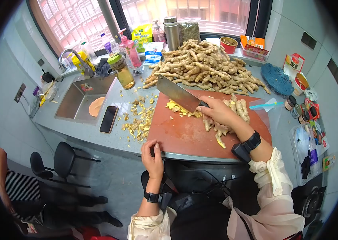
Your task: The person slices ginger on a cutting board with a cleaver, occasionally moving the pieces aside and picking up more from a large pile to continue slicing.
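My right hand is wrapped round the black handle of a cleaver, its broad blade slanting up to the left over the board. Beneath the blade lies a heap of chopped yellow ginger on the reddish-brown cutting board. Whole ginger roots rest on the board beyond and beside my right wrist. At the board's lower left corner, my left hand is loosely curled, thumb apart from the fingers, with nothing visible in it. Ginger scraps are scattered on the counter left of the board.
A large ginger pile stands behind the board. Left are a phone, a tea bottle and a sink. Spice jars and a blue basket sit right. Another person is at lower left near chairs.
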`<action>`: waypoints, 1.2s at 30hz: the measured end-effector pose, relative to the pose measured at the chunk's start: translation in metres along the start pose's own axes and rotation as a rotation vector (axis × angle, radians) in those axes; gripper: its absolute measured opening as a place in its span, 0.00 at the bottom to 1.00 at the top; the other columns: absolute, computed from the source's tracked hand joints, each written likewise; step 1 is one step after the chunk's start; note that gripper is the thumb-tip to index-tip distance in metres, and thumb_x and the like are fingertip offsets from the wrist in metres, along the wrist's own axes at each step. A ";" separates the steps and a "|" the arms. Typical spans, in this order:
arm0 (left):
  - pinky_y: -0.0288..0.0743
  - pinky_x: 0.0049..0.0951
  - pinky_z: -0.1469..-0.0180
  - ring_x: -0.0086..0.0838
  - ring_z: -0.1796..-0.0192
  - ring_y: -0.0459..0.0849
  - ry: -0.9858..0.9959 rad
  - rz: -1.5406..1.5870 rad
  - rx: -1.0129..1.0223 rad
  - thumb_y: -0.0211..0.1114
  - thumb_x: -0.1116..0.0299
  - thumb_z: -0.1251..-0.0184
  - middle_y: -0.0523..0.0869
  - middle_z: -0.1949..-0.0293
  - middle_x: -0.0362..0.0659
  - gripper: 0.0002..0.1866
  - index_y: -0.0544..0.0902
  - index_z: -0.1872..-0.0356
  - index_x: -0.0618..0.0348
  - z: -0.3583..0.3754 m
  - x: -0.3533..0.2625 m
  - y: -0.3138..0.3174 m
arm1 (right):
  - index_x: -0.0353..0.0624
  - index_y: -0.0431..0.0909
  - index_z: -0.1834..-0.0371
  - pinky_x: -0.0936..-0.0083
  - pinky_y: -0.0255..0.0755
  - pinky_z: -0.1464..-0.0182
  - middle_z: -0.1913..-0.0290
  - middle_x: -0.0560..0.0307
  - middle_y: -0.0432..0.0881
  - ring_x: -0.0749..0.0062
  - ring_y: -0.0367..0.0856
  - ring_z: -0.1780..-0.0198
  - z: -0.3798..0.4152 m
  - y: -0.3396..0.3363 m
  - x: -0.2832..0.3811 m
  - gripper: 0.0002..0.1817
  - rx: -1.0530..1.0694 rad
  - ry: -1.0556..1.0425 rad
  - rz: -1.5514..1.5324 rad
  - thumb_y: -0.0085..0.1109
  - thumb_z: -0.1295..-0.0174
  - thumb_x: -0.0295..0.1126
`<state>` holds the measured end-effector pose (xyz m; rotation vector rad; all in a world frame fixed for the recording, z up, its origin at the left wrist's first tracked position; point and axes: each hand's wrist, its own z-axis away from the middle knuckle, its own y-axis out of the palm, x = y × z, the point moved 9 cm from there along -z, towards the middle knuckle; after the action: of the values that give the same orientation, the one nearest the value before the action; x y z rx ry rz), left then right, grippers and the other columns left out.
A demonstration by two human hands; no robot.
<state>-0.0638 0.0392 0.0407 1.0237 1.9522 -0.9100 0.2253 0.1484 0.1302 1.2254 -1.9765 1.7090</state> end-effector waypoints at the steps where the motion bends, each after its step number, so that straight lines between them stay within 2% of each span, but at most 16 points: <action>1: 0.79 0.36 0.42 0.40 0.48 0.86 0.004 0.003 0.002 0.65 0.76 0.23 0.87 0.51 0.48 0.07 0.85 0.50 0.64 0.000 -0.002 0.001 | 0.43 0.79 0.35 0.66 0.76 0.68 0.68 0.52 0.85 0.65 0.85 0.72 0.006 0.004 -0.013 0.19 0.089 0.211 -0.195 0.62 0.23 0.39; 2: 0.79 0.36 0.42 0.39 0.48 0.86 -0.002 0.002 0.016 0.65 0.76 0.23 0.87 0.51 0.48 0.07 0.85 0.50 0.64 0.001 -0.003 0.003 | 0.43 0.79 0.36 0.72 0.74 0.73 0.71 0.57 0.83 0.73 0.83 0.76 0.014 0.013 -0.021 0.18 0.180 0.419 -0.390 0.60 0.22 0.39; 3: 0.79 0.35 0.43 0.38 0.49 0.85 -0.009 0.001 0.029 0.65 0.76 0.23 0.87 0.51 0.48 0.07 0.85 0.49 0.64 0.001 -0.005 0.004 | 0.43 0.79 0.36 0.72 0.74 0.73 0.71 0.57 0.83 0.73 0.83 0.76 0.016 0.012 -0.021 0.18 0.179 0.417 -0.389 0.60 0.22 0.39; 5: 0.79 0.35 0.44 0.38 0.50 0.85 0.012 -0.008 0.034 0.65 0.76 0.23 0.87 0.51 0.47 0.07 0.85 0.50 0.64 0.001 -0.012 0.004 | 0.41 0.78 0.37 0.80 0.70 0.77 0.73 0.63 0.81 0.82 0.77 0.81 0.021 0.012 -0.023 0.16 0.142 0.448 -0.552 0.58 0.20 0.38; 11: 0.79 0.35 0.46 0.37 0.51 0.86 0.032 -0.030 0.083 0.66 0.75 0.24 0.87 0.52 0.47 0.07 0.86 0.50 0.64 0.000 -0.022 0.011 | 0.39 0.78 0.41 0.81 0.71 0.75 0.71 0.63 0.80 0.82 0.78 0.78 0.048 -0.006 -0.024 0.14 -0.005 0.392 -0.704 0.59 0.20 0.37; 13: 0.80 0.34 0.46 0.36 0.52 0.86 0.028 -0.029 0.108 0.66 0.75 0.24 0.88 0.53 0.47 0.07 0.86 0.50 0.64 -0.001 -0.027 0.017 | 0.40 0.77 0.39 0.83 0.72 0.74 0.72 0.64 0.80 0.83 0.77 0.77 0.063 -0.014 -0.025 0.14 -0.040 0.400 -0.723 0.57 0.19 0.36; 16: 0.80 0.34 0.46 0.36 0.52 0.87 0.004 -0.052 0.196 0.67 0.75 0.25 0.88 0.54 0.46 0.07 0.86 0.51 0.63 -0.006 -0.041 0.032 | 0.40 0.75 0.36 0.84 0.72 0.74 0.72 0.64 0.80 0.83 0.78 0.76 0.088 -0.018 -0.029 0.14 -0.099 0.414 -0.825 0.55 0.18 0.33; 19: 0.80 0.35 0.46 0.38 0.51 0.88 0.034 -0.019 0.278 0.68 0.75 0.27 0.89 0.54 0.47 0.08 0.86 0.51 0.62 -0.012 -0.053 0.052 | 0.40 0.75 0.37 0.83 0.72 0.74 0.70 0.63 0.80 0.82 0.78 0.76 0.114 -0.017 -0.044 0.15 -0.207 0.454 -0.967 0.59 0.20 0.34; 22: 0.80 0.39 0.43 0.43 0.48 0.88 0.054 -0.037 0.410 0.70 0.74 0.29 0.90 0.52 0.48 0.10 0.87 0.50 0.62 -0.016 -0.067 0.080 | 0.41 0.75 0.36 0.83 0.72 0.74 0.70 0.62 0.80 0.81 0.78 0.76 0.130 -0.009 -0.049 0.15 -0.252 0.445 -1.130 0.60 0.20 0.33; 24: 0.79 0.44 0.40 0.48 0.44 0.87 0.191 -0.134 0.514 0.71 0.72 0.31 0.90 0.49 0.49 0.12 0.87 0.49 0.60 -0.016 -0.081 0.100 | 0.41 0.74 0.34 0.84 0.73 0.74 0.70 0.62 0.80 0.81 0.78 0.75 0.139 -0.004 -0.054 0.17 -0.228 0.459 -1.138 0.60 0.20 0.33; 28: 0.77 0.46 0.37 0.50 0.40 0.84 0.222 -0.246 0.646 0.72 0.69 0.32 0.89 0.44 0.49 0.17 0.86 0.44 0.57 -0.019 -0.082 0.135 | 0.41 0.71 0.31 0.83 0.74 0.74 0.71 0.62 0.79 0.81 0.78 0.76 0.149 0.002 -0.057 0.19 -0.245 0.450 -1.200 0.59 0.20 0.32; 30: 0.76 0.47 0.34 0.49 0.36 0.82 0.372 -0.335 0.697 0.68 0.69 0.30 0.87 0.38 0.48 0.19 0.85 0.38 0.54 -0.020 -0.092 0.154 | 0.43 0.70 0.29 0.83 0.73 0.74 0.72 0.62 0.79 0.81 0.77 0.77 0.155 0.010 -0.062 0.20 -0.256 0.438 -1.257 0.58 0.20 0.31; 34: 0.75 0.47 0.32 0.47 0.34 0.82 0.439 -0.428 0.739 0.63 0.71 0.26 0.85 0.34 0.46 0.19 0.84 0.36 0.52 -0.032 -0.081 0.192 | 0.43 0.68 0.24 0.83 0.74 0.74 0.72 0.63 0.79 0.81 0.77 0.77 0.158 0.020 -0.066 0.24 -0.237 0.417 -1.225 0.58 0.20 0.31; 36: 0.74 0.47 0.31 0.46 0.34 0.82 0.543 -0.483 0.760 0.58 0.72 0.24 0.85 0.32 0.44 0.20 0.85 0.35 0.51 -0.031 -0.086 0.206 | 0.43 0.67 0.24 0.82 0.75 0.74 0.72 0.62 0.80 0.81 0.77 0.78 0.161 0.020 -0.064 0.24 -0.232 0.426 -1.217 0.58 0.20 0.31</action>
<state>0.1412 0.1240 0.0777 1.3319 2.4155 -1.9011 0.3019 0.0282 0.0292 1.3566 -0.7808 0.9313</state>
